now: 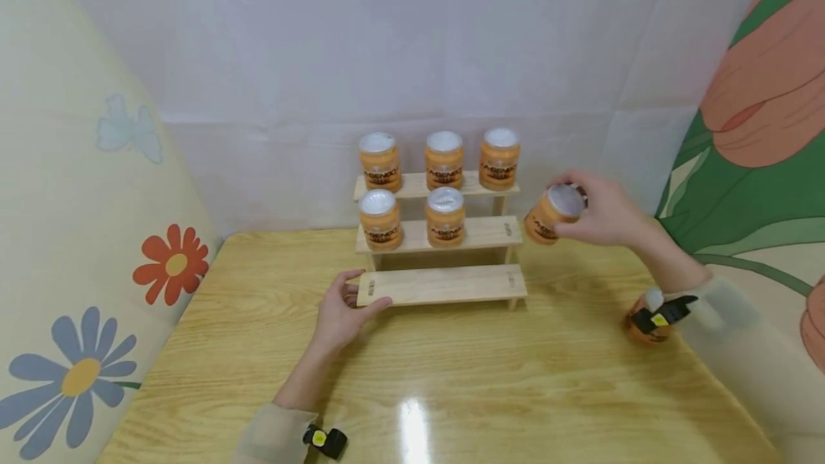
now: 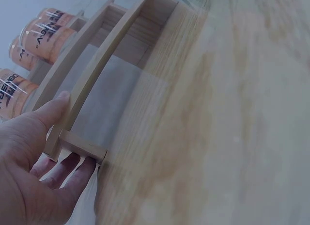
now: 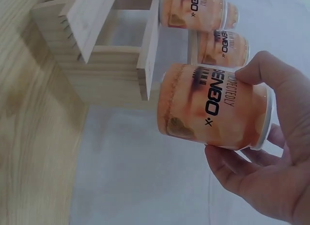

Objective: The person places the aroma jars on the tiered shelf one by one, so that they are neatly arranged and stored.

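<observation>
An orange can [image 1: 543, 222] with a silvery lid is gripped in my right hand [image 1: 602, 212], tilted, just right of the middle step of a wooden three-step rack [image 1: 445, 286]. In the right wrist view the thumb and fingers wrap the lid end of that can [image 3: 208, 108]. My left hand [image 1: 340, 313] holds the left end of the lowest step, thumb on the front edge and fingers at the side, as the left wrist view shows. Three similar cans [image 1: 445, 163] stand on the top step, and two cans [image 1: 445, 220] on the left and centre of the middle step.
Another orange can [image 1: 644, 321] stands on the wooden table [image 1: 451, 371] at the right, partly hidden by the right wrist's camera. A white cloth [image 1: 322, 77] hangs behind the rack. Flower-patterned panels [image 1: 760, 127] flank both sides.
</observation>
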`<control>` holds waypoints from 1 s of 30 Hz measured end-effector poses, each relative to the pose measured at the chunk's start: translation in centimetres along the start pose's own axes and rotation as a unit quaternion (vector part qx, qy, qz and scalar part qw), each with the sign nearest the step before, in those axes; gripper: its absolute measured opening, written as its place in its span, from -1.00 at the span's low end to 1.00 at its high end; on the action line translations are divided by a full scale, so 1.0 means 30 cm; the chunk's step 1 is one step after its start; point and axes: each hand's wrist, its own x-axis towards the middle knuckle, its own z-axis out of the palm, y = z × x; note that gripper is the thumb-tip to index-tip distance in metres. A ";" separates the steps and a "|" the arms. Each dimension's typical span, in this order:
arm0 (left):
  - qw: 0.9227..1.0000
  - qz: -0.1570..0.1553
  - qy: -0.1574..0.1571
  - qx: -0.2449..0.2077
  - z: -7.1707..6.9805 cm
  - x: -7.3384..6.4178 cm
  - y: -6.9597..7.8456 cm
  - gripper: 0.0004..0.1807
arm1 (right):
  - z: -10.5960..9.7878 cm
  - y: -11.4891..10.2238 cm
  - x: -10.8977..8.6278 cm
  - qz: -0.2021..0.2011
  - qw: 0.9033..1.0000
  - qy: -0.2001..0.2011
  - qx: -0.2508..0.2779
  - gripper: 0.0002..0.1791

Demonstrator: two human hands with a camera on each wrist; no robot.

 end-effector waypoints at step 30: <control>1.000 -0.002 -0.003 -0.009 0.002 0.002 -0.008 -0.09 | 0.129 -0.059 0.140 -0.064 0.996 0.019 0.060 -0.31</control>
